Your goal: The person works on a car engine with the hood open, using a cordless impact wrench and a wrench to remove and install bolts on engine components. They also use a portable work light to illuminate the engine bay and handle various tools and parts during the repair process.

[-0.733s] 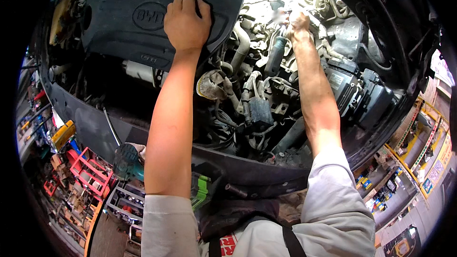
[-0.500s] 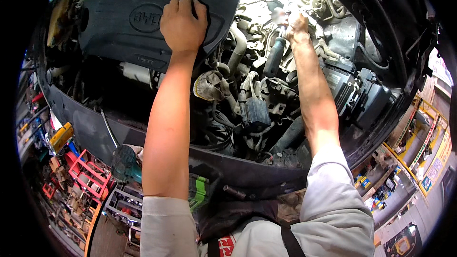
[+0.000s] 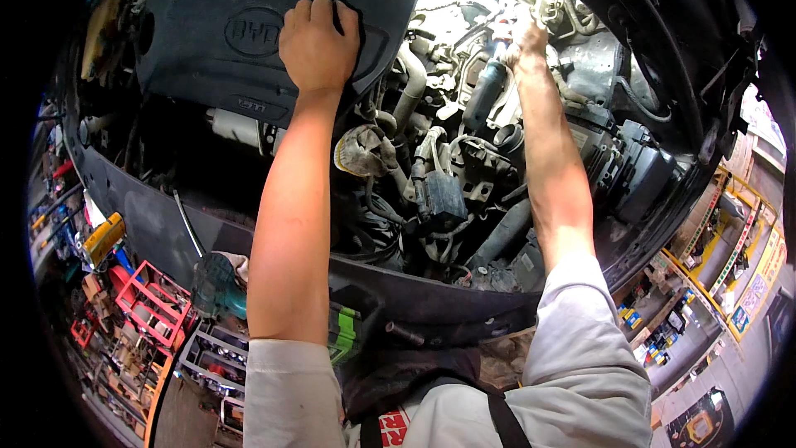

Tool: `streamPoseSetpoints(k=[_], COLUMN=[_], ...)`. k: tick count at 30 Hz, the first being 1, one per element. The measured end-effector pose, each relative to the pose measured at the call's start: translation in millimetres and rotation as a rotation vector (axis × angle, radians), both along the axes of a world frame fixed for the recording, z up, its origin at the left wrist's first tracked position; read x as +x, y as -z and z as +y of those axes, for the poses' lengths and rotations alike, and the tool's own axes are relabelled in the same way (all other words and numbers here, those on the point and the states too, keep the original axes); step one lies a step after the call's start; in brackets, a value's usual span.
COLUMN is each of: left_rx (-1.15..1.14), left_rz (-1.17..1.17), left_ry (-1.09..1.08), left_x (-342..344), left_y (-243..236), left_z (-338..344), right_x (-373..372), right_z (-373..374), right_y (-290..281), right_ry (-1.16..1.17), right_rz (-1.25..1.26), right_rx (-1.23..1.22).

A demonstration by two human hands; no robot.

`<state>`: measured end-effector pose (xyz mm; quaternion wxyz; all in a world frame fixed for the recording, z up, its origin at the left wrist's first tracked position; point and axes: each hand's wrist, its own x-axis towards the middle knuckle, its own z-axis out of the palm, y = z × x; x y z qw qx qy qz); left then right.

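Engine bay, viewed from above a person leaning over the front edge of a car.

Left hand (image 3: 317,43): laid palm-down on the dark grey moulded plastic engine cover (image 3: 207,41), fingers curled together over the cover's right-hand upper edge; pressing on it rather than clamped round anything. The cover sits at the upper left of the bay, with a raised oval emblem just left of the hand.

Right hand (image 3: 521,40): reaching deep into the brightly lit far right of the bay, among pale metal pipes and hoses. Glare washes out the fingers; whether they are apart, together or closed on a part cannot be told.

Crumpled dirty whitish rag (image 3: 363,152): lodged among the hoses between the two forearms, just below the cover's right end.

Black boxy plastic component (image 3: 444,197): near the bay's centre, right of the rag, wiring around it.

Teal and black cordless power tool (image 3: 222,289): resting on the front edge of the car, just left of the left upper arm.

Red metal-frame rack (image 3: 153,305): on the floor at lower left, beside a yellow tool (image 3: 103,237).

Clothing: light grey short sleeves, dark straps across the chest.
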<state>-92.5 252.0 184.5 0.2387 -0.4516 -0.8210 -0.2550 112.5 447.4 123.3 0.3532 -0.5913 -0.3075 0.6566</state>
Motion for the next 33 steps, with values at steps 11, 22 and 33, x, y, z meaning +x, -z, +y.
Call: streamPoseSetpoints(k=[11, 22, 33], left_rx=[0.029, 0.033, 0.061], left_rz=[-0.017, -0.014, -0.012], left_ry=[0.019, 0.023, 0.01], left_x=[0, -1, -1], left_y=[2, -3, 1], left_z=[2, -4, 3], right_x=[81, 68, -17], right_z=[-35, -54, 42], right_y=[84, 86, 7], right_ry=[-0.126, -0.508, -0.895], right_rz=[-0.522, -1.483, -1.353], right_rx=[-0.161, 0.321, 0.557])
